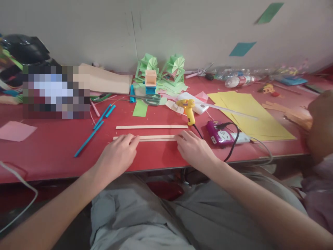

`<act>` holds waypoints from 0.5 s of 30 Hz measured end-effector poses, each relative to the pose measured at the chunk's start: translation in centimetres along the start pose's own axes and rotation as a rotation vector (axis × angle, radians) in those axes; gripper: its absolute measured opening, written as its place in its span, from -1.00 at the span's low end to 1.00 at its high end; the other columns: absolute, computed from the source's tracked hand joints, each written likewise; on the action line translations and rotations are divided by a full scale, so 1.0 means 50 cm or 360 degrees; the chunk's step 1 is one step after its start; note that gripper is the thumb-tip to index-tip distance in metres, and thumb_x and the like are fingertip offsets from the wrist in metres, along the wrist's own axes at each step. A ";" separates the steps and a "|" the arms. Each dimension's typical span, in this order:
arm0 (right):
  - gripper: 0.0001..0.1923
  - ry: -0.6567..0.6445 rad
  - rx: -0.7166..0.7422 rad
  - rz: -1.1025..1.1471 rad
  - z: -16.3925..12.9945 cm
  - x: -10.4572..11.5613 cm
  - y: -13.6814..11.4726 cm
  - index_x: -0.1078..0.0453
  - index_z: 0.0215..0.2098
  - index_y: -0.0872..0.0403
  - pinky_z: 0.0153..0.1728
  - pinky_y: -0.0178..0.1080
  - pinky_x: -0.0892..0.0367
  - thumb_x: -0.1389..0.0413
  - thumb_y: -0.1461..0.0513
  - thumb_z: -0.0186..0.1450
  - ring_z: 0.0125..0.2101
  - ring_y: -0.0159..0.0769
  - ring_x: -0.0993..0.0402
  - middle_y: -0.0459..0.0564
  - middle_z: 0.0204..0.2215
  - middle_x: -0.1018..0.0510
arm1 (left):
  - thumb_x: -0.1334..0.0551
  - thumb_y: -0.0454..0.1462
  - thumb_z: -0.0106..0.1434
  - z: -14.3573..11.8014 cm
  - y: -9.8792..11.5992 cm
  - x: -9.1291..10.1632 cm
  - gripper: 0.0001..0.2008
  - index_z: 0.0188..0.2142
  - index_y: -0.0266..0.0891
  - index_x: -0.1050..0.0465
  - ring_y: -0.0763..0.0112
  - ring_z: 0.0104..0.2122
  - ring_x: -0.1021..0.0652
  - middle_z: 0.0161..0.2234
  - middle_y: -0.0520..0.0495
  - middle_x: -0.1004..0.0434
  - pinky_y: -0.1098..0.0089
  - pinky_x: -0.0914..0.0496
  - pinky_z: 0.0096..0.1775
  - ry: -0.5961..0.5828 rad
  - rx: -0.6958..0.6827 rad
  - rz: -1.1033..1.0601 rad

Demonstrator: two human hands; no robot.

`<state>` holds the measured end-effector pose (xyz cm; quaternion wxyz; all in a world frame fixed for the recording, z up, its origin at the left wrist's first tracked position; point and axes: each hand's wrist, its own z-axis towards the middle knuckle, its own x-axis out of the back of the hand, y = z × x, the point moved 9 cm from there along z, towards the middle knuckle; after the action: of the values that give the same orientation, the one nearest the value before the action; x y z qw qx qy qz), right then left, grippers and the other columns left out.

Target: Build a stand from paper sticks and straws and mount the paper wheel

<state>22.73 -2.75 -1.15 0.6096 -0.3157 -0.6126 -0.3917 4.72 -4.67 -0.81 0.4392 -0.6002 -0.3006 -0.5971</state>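
Note:
Close to the front edge of the red table, two thin pale wooden strips (157, 138) lie against each other. My left hand (120, 150) has its fingers closed on their left part, while my right hand (193, 147) grips their right end. My fingers hide both held stretches. Just beyond, another pale wooden strip (152, 127) lies parallel on the tabletop, apart from my hands. A yellow glue gun (191, 113) with a clear glue stick (229, 110) rests past the right end of that strip.
A purple power strip (220, 133) with cords sits right of my right hand. Blue paper tubes (90, 140) lie left. Scissors (152, 100), green paper models (175, 67) and yellow sheets (249, 114) are farther back. Another person (321, 128) is at the right edge.

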 end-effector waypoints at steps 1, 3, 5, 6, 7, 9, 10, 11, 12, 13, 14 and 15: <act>-0.64 0.0030 -0.0008 0.0002 -0.003 0.002 -0.008 -0.44 0.10 0.15 -0.38 -0.21 -0.39 0.05 0.32 0.41 -0.10 -0.05 -0.44 0.20 -0.09 -0.53 | -0.05 -0.38 0.34 -0.004 0.006 0.002 -0.56 0.19 -0.33 -0.40 0.02 -0.05 -0.56 -0.05 -0.30 -0.53 0.15 -0.52 -0.12 0.0038 0.0033 -0.0015; -0.56 0.0100 -0.0004 0.0023 -0.007 0.004 -0.024 -0.34 0.24 0.17 -0.27 -0.12 -0.47 0.06 0.25 0.44 -0.04 0.03 -0.42 0.25 0.04 -0.50 | -0.05 -0.28 0.39 -0.011 0.020 0.000 -0.53 0.24 -0.40 -0.34 -0.07 0.08 -0.50 0.07 -0.39 -0.47 0.05 -0.48 0.01 0.0099 0.0051 -0.0075; -0.51 0.0160 0.0005 0.0072 -0.012 0.002 -0.037 -0.30 0.27 0.24 -0.03 0.02 -0.46 0.11 0.18 0.48 0.10 0.11 -0.36 0.29 0.19 -0.41 | -0.03 -0.18 0.43 -0.017 0.030 -0.011 -0.48 0.25 -0.49 -0.30 -0.16 0.24 -0.35 0.23 -0.47 -0.33 -0.06 -0.34 0.18 0.0118 0.0024 -0.0160; -0.49 0.0173 0.0008 0.0106 -0.014 -0.002 -0.041 -0.29 0.28 0.27 0.08 0.08 -0.41 0.13 0.16 0.49 0.18 0.15 -0.30 0.31 0.25 -0.36 | -0.01 -0.14 0.44 -0.021 0.031 -0.019 -0.44 0.27 -0.51 -0.26 -0.17 0.30 -0.27 0.30 -0.48 -0.24 -0.08 -0.28 0.23 0.0113 0.0012 -0.0203; -0.47 0.0177 0.0007 0.0145 -0.016 -0.007 -0.043 -0.28 0.29 0.29 0.16 0.12 -0.34 0.15 0.14 0.50 0.25 0.17 -0.23 0.31 0.29 -0.30 | 0.01 -0.11 0.45 -0.024 0.029 -0.027 -0.42 0.30 -0.51 -0.21 -0.15 0.34 -0.21 0.35 -0.47 -0.15 -0.09 -0.23 0.26 0.0104 0.0006 -0.0242; -0.45 0.0165 0.0008 0.0217 -0.020 -0.018 -0.040 -0.24 0.31 0.31 0.23 0.19 -0.25 0.14 0.13 0.50 0.33 0.20 -0.12 0.33 0.34 -0.23 | 0.04 -0.09 0.47 -0.031 0.020 -0.038 -0.40 0.35 -0.46 -0.12 -0.08 0.38 -0.13 0.40 -0.40 -0.05 -0.09 -0.20 0.29 0.0087 0.0001 -0.0299; -0.45 0.0161 0.0011 0.0246 -0.022 -0.023 -0.036 -0.23 0.31 0.31 0.24 0.21 -0.23 0.13 0.14 0.49 0.35 0.20 -0.10 0.35 0.34 -0.22 | 0.06 -0.08 0.48 -0.034 0.015 -0.041 -0.40 0.36 -0.42 -0.10 -0.04 0.39 -0.11 0.41 -0.36 -0.03 -0.08 -0.19 0.29 0.0081 -0.0004 -0.0314; -0.45 0.0165 0.0015 0.0271 -0.023 -0.025 -0.031 -0.23 0.32 0.31 0.25 0.21 -0.22 0.11 0.14 0.49 0.35 0.20 -0.10 0.36 0.34 -0.21 | 0.07 -0.08 0.48 -0.036 0.010 -0.042 -0.40 0.37 -0.39 -0.09 -0.02 0.40 -0.10 0.41 -0.33 -0.03 -0.07 -0.18 0.30 0.0076 -0.0011 -0.0324; -0.47 0.0181 0.0020 0.0297 -0.024 -0.025 -0.024 -0.24 0.31 0.31 0.25 0.21 -0.23 0.11 0.15 0.49 0.34 0.18 -0.12 0.37 0.33 -0.23 | 0.07 -0.09 0.48 -0.038 0.005 -0.041 -0.41 0.37 -0.37 -0.10 0.00 0.40 -0.10 0.41 -0.30 -0.04 -0.07 -0.19 0.30 0.0071 -0.0021 -0.0331; -0.49 0.0205 0.0030 0.0324 -0.025 -0.023 -0.017 -0.28 0.29 0.29 0.25 0.18 -0.24 0.12 0.17 0.49 0.33 0.13 -0.16 0.36 0.32 -0.26 | 0.07 -0.09 0.48 -0.038 0.002 -0.040 -0.42 0.37 -0.35 -0.11 0.02 0.39 -0.12 0.41 -0.28 -0.05 -0.05 -0.19 0.30 0.0065 -0.0030 -0.0337; -0.52 0.0235 0.0040 0.0354 -0.025 -0.019 -0.009 -0.32 0.26 0.26 0.25 0.14 -0.27 0.13 0.20 0.49 0.31 0.08 -0.22 0.33 0.30 -0.30 | 0.08 -0.10 0.48 -0.038 -0.002 -0.037 -0.44 0.36 -0.33 -0.14 0.05 0.39 -0.15 0.40 -0.25 -0.08 -0.04 -0.20 0.30 0.0060 -0.0036 -0.0342; -0.55 0.0274 0.0043 0.0385 -0.025 -0.014 0.000 -0.37 0.21 0.22 0.23 0.08 -0.31 0.14 0.23 0.49 0.28 0.02 -0.29 0.29 0.27 -0.36 | 0.07 -0.12 0.48 -0.037 -0.005 -0.035 -0.45 0.35 -0.32 -0.18 0.07 0.37 -0.18 0.39 -0.23 -0.11 -0.01 -0.22 0.29 0.0057 -0.0038 -0.0342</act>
<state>23.40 -3.78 -1.92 0.7069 -0.3443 -0.5207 -0.3327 3.47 -5.90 -2.65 0.3706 -0.5588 -0.3482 -0.6550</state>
